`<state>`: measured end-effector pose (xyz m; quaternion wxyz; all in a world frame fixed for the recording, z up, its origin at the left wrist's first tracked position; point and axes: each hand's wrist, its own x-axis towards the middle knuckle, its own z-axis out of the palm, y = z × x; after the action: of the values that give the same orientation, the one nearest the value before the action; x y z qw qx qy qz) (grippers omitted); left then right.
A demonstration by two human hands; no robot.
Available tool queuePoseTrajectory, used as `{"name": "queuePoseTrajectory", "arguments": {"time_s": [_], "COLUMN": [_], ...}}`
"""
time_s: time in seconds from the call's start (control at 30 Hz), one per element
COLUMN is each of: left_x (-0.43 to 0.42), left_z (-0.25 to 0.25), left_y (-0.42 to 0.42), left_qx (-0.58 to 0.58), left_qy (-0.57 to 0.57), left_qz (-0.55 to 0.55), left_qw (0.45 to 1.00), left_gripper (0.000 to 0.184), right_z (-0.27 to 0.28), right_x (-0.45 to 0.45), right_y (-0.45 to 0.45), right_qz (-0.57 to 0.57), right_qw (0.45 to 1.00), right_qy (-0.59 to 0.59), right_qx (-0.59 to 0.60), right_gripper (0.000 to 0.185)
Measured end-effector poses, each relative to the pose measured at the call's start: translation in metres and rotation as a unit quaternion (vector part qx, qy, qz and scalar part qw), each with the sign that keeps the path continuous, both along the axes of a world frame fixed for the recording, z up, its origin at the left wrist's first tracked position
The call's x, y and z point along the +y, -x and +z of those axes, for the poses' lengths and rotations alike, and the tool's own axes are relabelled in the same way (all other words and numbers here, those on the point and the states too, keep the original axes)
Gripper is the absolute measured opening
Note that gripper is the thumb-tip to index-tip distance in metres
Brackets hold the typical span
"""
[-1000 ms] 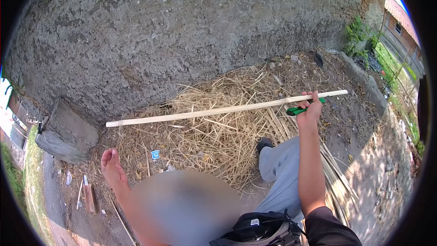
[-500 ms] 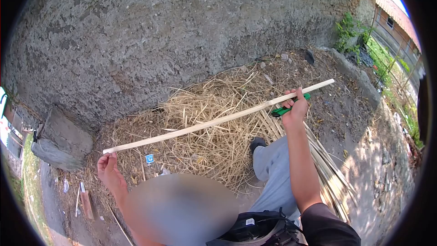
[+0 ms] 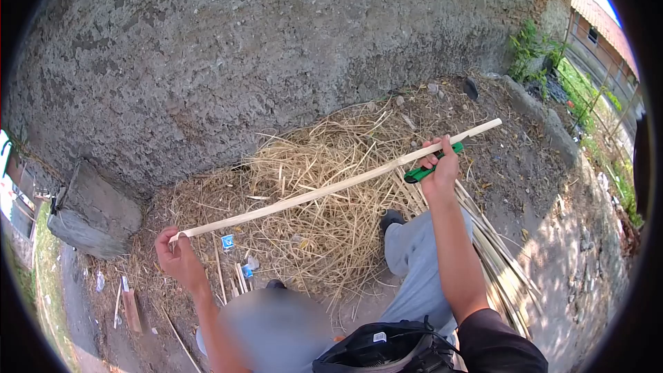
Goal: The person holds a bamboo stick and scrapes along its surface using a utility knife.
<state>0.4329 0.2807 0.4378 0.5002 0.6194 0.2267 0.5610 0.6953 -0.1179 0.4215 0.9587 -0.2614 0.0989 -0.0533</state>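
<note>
A long pale bamboo strip [image 3: 331, 188] is stretched between my hands, slanting up to the right. My left hand [image 3: 179, 257] pinches its lower left end between thumb and fingers. Toward the other end, my right hand [image 3: 440, 178] is closed around the strip, and the tip pokes out beyond it. A green-handled cutter [image 3: 417, 175] sits in the same right hand, below the strip; its blade cannot be made out. Beneath the strip lies a heap of thin bamboo shavings [image 3: 318, 228].
A rough grey wall [image 3: 276, 48] rises behind the heap, with a concrete block [image 3: 100, 214] at left. A bundle of bamboo strips [image 3: 504, 266] lies by my right leg. Blue wrappers [image 3: 227, 241] litter the ground. An open black bag [image 3: 376, 356] is at my waist.
The strip has shifted slightly, its left end moving right and down with my left hand. My right hand has moved a little left, still holding strip and cutter.
</note>
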Motion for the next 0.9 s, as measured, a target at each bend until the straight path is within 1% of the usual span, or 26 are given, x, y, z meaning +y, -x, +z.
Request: {"name": "queuePoseTrajectory", "arguments": {"time_s": [0.03,0.07,0.13,0.2,0.27,0.3,0.37,0.4,0.43,0.5,0.53,0.6,0.63,0.7,0.8,0.9], "left_x": [-0.015,-0.030,-0.056,-0.081,-0.101,-0.105,-0.109,-0.110,-0.108,-0.103,-0.101,-0.100,-0.101,-0.103,-0.103,-0.102], "left_z": [0.002,0.004,0.006,0.001,-0.004,-0.010,-0.023,-0.022,-0.026,-0.036,-0.039,-0.041,-0.040,-0.036,-0.032,-0.030], "left_y": [-0.003,-0.006,-0.012,-0.020,-0.028,-0.032,-0.038,-0.039,-0.038,-0.037,-0.036,-0.036,-0.035,-0.036,-0.035,-0.034], "left_qx": [0.072,0.142,0.181,0.200,0.231,0.234,0.281,0.295,0.298,0.331,0.333,0.319,0.320,0.263,0.248,0.240], "left_qy": [-0.169,-0.333,-0.495,-0.541,-0.540,-0.540,-0.527,-0.541,-0.540,-0.462,-0.461,-0.427,-0.426,-0.447,-0.432,-0.439], "left_qz": [0.038,0.076,0.065,0.018,-0.041,-0.039,-0.122,-0.120,-0.119,-0.164,-0.164,-0.189,-0.190,-0.155,-0.133,-0.119], "left_qw": [0.982,0.929,0.848,0.817,0.808,0.808,0.793,0.778,0.778,0.806,0.806,0.825,0.825,0.841,0.857,0.858], "left_gripper": [0.017,0.020,0.028,0.031,0.035,0.035,0.043,0.044,0.044,0.034,0.034,0.024,0.024,0.019,0.016,0.014], "right_z": [-0.001,-0.003,-0.009,-0.009,-0.007,-0.007,-0.005,-0.005,-0.005,-0.006,-0.006,-0.007,-0.008,-0.011,-0.010,-0.012], "right_x": [0.005,0.010,0.023,0.037,0.050,0.055,0.062,0.064,0.065,0.064,0.063,0.062,0.061,0.060,0.063,0.066], "right_y": [0.004,0.006,0.012,0.023,0.035,0.040,0.047,0.049,0.048,0.046,0.046,0.044,0.044,0.043,0.043,0.042], "right_qz": [0.017,0.017,0.047,0.059,0.087,0.090,0.114,0.112,0.115,0.095,0.096,0.096,0.097,0.116,0.134,0.139], "right_qw": [1.000,1.000,0.999,0.998,0.996,0.996,0.992,0.992,0.992,0.994,0.994,0.994,0.994,0.992,0.990,0.989], "right_qy": [0.005,0.004,0.011,0.011,0.010,0.009,0.038,0.043,0.043,0.048,0.048,0.045,0.046,0.041,0.027,0.039], "right_qx": [-0.013,-0.013,-0.018,0.001,0.022,0.023,0.029,0.029,0.030,0.029,0.030,0.021,0.022,0.010,0.017,0.015], "right_gripper": [0.027,0.027,0.027,0.026,0.026,0.026,0.025,0.025,0.025,0.025,0.025,0.026,0.026,0.028,0.028,0.029]}}
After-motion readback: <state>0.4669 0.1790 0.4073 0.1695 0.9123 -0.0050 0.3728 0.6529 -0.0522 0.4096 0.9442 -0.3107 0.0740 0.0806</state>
